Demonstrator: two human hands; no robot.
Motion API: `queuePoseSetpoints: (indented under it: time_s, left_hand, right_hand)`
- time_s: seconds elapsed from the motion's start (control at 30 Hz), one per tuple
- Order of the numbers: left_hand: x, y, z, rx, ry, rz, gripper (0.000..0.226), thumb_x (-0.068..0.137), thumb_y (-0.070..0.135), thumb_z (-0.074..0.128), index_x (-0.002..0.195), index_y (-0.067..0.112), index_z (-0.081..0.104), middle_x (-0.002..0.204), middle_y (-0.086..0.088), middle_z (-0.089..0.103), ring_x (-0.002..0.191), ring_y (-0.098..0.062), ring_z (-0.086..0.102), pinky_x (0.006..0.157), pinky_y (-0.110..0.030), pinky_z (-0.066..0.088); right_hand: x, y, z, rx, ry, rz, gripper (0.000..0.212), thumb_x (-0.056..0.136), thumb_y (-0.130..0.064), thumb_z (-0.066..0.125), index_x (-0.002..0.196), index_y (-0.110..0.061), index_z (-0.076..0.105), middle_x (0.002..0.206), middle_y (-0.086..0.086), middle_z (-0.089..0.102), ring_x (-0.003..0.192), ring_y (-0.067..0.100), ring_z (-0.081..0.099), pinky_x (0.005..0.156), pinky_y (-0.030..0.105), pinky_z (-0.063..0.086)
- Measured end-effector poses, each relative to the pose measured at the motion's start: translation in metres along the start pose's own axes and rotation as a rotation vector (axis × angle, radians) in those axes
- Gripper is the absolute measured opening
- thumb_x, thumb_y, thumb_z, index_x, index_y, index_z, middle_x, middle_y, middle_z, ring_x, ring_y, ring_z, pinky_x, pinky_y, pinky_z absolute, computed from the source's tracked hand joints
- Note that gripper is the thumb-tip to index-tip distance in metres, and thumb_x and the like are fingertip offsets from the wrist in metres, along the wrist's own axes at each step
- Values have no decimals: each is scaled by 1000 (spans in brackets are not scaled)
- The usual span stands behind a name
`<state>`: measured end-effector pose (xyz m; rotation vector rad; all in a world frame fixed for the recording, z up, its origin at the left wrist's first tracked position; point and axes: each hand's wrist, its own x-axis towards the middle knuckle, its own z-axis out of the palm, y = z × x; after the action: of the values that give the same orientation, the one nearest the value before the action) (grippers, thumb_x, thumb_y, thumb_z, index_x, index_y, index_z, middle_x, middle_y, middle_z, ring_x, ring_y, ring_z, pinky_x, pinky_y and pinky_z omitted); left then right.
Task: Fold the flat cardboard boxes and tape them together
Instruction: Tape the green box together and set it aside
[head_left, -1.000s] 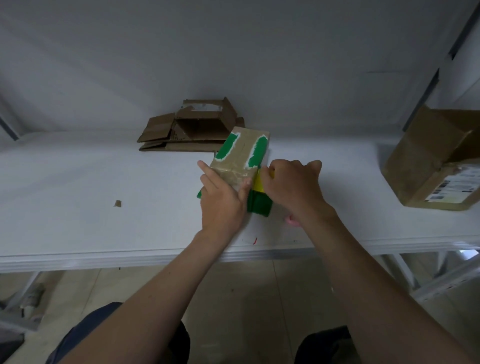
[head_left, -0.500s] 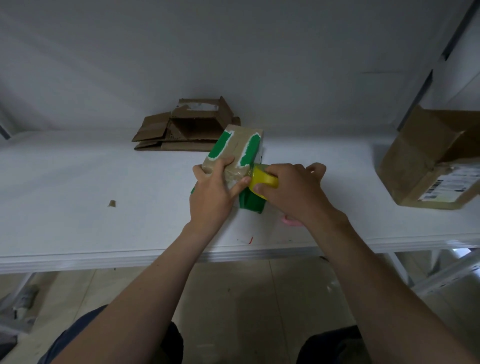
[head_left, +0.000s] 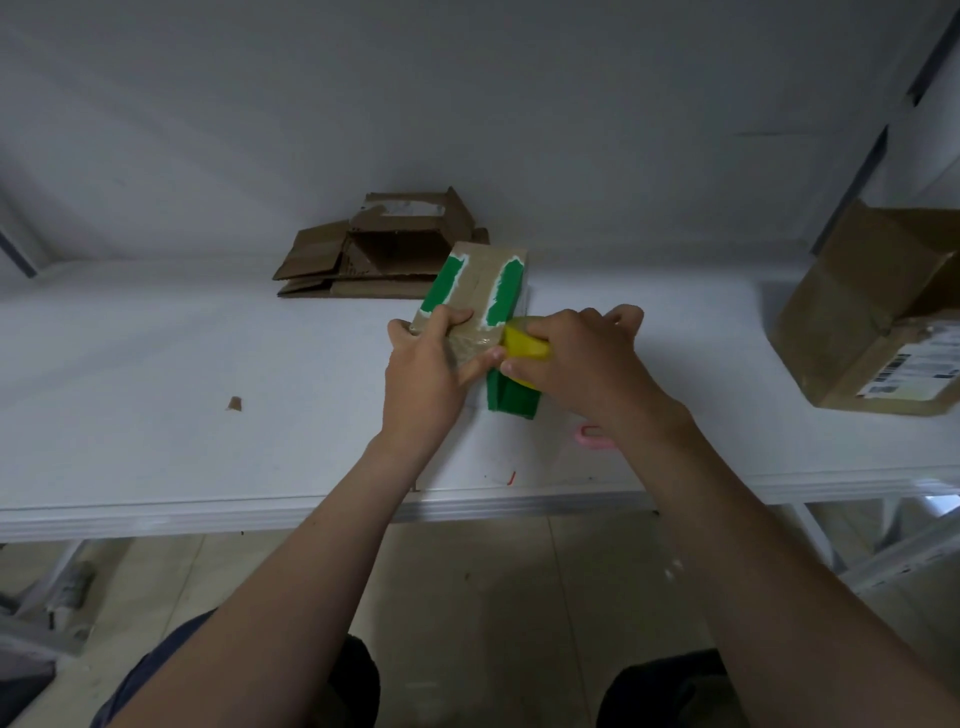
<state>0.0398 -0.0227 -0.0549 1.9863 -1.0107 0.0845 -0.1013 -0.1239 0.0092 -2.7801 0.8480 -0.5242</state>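
The green-and-brown cardboard box (head_left: 475, 299) is kept near the front edge of the tabletop (head_left: 156, 364), gripped by the left hand (head_left: 431, 369), fingers wrapped over its taped top. A yellow tape roll (head_left: 525, 347) is clutched in the right hand (head_left: 582, 358) against the box's side. Flat cardboard (head_left: 374, 254) is left by the back edge.

The box (head_left: 475, 291) is brown card with torn green patches edged in white, its near side solid green. The tape roll (head_left: 524, 347) is yellow. The bench (head_left: 156, 374) is white. The flat cardboard (head_left: 374, 254) behind is plain brown, and something pink (head_left: 592, 434) peeks out.
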Motion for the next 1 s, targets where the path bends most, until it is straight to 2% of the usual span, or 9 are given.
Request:
queuePoseSetpoints:
  time_s: [0.13,0.23,0.33,0.6,0.73,0.87,0.93,1.0]
  left_hand:
    - [3,2,1,65,97,67,59,76,50,81,123,20,63,131,-14,42,109,-31,56,92,-32,54]
    - [5,2,1,100,95,55,60,75,54,80,122,21,64,134,-15,43,109,-34,58,90,-39,57]
    - [4,4,0,122,101,56,59,76,53,80,123,20,65,130,-14,44,107,-34,58,86,-37,56]
    - [5,5,1,121,105,68,56,76,49,81,120,19,66,128,-14,45,105,-33,59,82,-34,55]
    - [4,4,0,111,115,86,57,75,49,82,120,17,67,126,-14,46,105,-32,57,86,-34,54]
    - [4,-1,0,58,104,73,60,74,51,83,121,19,67,133,-14,45,113,-32,57,91,-32,53]
    - [4,-5,0,24,99,59,63,70,50,86,122,20,66,135,-13,44,116,-31,57,94,-29,52]
    - [3,-5,0,6,98,64,68,66,48,89,123,20,65,136,-12,44,119,-31,56,97,-33,53]
  right_hand:
    - [-4,9,-2,70,-12,44,39,95,-51,59,131,-37,62,93,-9,55,97,15,46,89,40,18]
    - [-7,15,-4,96,-23,91,42,94,-51,61,135,-38,60,110,-5,61,102,14,42,93,40,17]
    - [-8,19,-5,82,-15,106,41,95,-51,61,133,-36,61,121,-3,64,98,12,37,89,39,17]
    - [-6,11,4,60,42,177,29,93,-49,61,115,-33,71,96,-4,68,87,17,51,82,39,18]
    - [-1,6,12,21,62,135,25,94,-49,59,107,-32,71,78,-10,58,80,15,49,80,37,15]
    - [3,1,15,15,56,73,28,92,-56,58,99,-31,69,80,-8,61,85,18,54,80,39,18]
    - [3,1,15,8,57,64,28,92,-56,61,103,-32,70,80,-8,59,84,17,50,79,39,17]
    - [2,4,12,18,45,66,29,92,-54,63,110,-32,69,83,-9,56,86,15,44,80,38,16]
